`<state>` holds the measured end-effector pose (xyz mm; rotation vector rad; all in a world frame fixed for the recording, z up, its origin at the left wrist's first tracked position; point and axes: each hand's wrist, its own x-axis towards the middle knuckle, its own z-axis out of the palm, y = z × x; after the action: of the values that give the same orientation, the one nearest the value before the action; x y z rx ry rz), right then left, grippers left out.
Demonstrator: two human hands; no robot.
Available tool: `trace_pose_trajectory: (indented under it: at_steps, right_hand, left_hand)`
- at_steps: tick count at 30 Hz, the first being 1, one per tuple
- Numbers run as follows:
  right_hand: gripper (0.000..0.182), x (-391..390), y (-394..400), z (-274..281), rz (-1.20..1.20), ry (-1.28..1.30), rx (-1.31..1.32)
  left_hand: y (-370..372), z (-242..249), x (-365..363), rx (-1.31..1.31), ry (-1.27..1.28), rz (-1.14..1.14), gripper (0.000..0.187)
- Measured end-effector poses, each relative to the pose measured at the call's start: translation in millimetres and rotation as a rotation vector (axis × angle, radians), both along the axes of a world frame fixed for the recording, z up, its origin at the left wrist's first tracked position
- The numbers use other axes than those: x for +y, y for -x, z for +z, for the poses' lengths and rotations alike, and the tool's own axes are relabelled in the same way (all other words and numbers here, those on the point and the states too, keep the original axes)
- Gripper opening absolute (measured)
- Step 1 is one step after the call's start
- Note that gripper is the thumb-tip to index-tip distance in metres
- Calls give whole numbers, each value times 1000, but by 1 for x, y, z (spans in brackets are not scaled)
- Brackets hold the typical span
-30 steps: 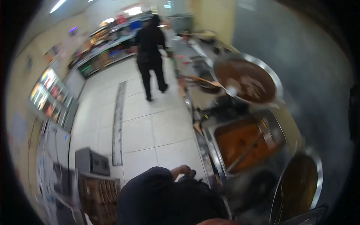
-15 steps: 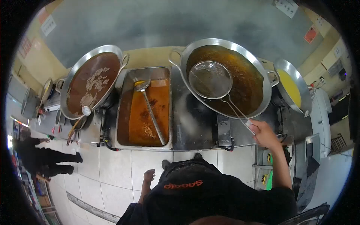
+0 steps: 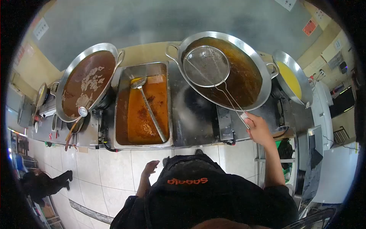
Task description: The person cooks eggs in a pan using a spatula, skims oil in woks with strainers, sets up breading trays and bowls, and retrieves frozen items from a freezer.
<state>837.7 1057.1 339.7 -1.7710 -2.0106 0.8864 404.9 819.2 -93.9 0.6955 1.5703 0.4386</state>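
Observation:
My right hand [image 3: 258, 129] is wrapped round the handle of a round wire-mesh strainer [image 3: 206, 66]. The mesh head is over a large two-handled metal wok [image 3: 265, 86] of dark brown liquid, at the wok's left side. My left hand [image 3: 151, 168] hangs low beside my body, away from the counter, with its fingers apart and nothing in it. Nearest to it on the counter is a rectangular steel tray [image 3: 170, 118] of orange-brown liquid. A metal ladle [image 3: 151, 114] leans in that tray.
At the left, a wok [image 3: 63, 84] holds reddish-brown liquid with pale patches; a thermometer [image 3: 82, 111] stands at its rim. A pan [image 3: 304, 82] of yellow liquid is at the right. Another person [image 3: 42, 185] in dark clothing is at the far left.
The strainer's head has shifted up and left relative to the wok, with my right hand still on its handle. The view has shifted slightly. The other person has moved lower in the view.

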Motion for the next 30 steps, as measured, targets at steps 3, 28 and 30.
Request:
trace_pose_trajectory:
  at_steps: [3, 28, 30]
  right_hand:
    - [33, -5, 15, 10, -77, 64, 15]
    - [45, 22, 142, -96, 422, -100, 165]
    - [44, 28, 130, -71, 430, -111, 216]
  left_hand:
    - [-13, 44, 26, -105, 35, 247, 49]
    - [-47, 80, 13, -377, -28, 64, 63]
    - [-59, 119, 30, -241, -83, -78, 53]
